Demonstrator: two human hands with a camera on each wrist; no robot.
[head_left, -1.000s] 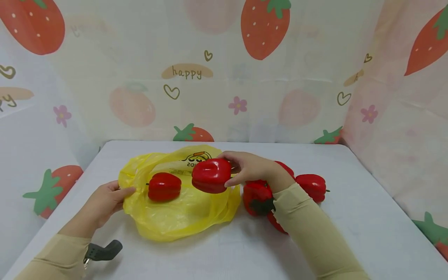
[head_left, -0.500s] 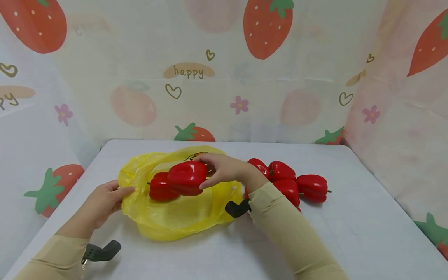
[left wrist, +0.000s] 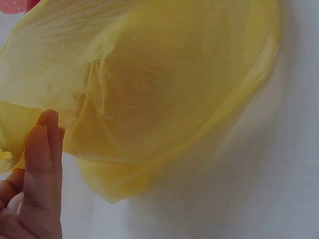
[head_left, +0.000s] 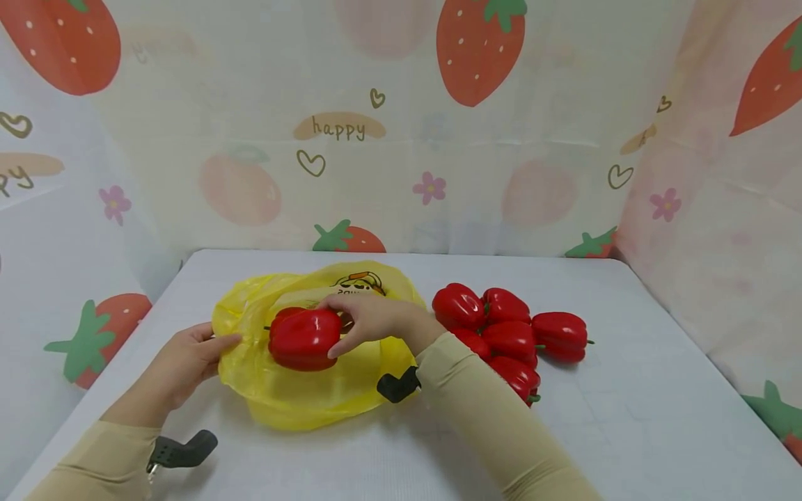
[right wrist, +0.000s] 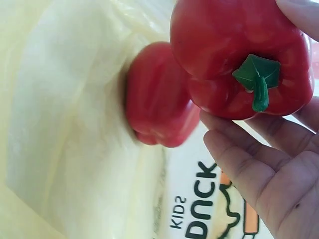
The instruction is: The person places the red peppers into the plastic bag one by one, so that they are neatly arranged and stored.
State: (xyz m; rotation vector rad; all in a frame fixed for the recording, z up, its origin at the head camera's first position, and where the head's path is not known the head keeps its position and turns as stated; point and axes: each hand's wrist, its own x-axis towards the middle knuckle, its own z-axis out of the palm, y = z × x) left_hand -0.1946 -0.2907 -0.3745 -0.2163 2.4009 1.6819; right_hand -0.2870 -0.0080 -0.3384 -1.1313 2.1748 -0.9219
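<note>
My right hand [head_left: 370, 323] grips a red bell pepper [head_left: 307, 341] between thumb and fingers, inside the spread mouth of a yellow plastic bag [head_left: 338, 396]. In the right wrist view the held bell pepper [right wrist: 214, 45] shows its green stem towards the palm. A second red bell pepper [right wrist: 159, 99] lies in the bag beyond it; in the head view it is mostly hidden behind the held one. My left hand [head_left: 194, 362] pinches the bag's left edge. In the left wrist view the left fingers [left wrist: 42, 169] hold the thin yellow plastic.
Several red bell peppers [head_left: 509, 341] lie in a cluster on the white table [head_left: 633, 390] right of the bag. One pepper [head_left: 560, 337] sits at the right of that cluster. A strawberry-print cloth [head_left: 464, 139] hangs behind and at both sides.
My right hand has carried the bell pepper leftward and lower into the bag, over the pepper lying there. The left hand keeps its hold on the bag's edge.
</note>
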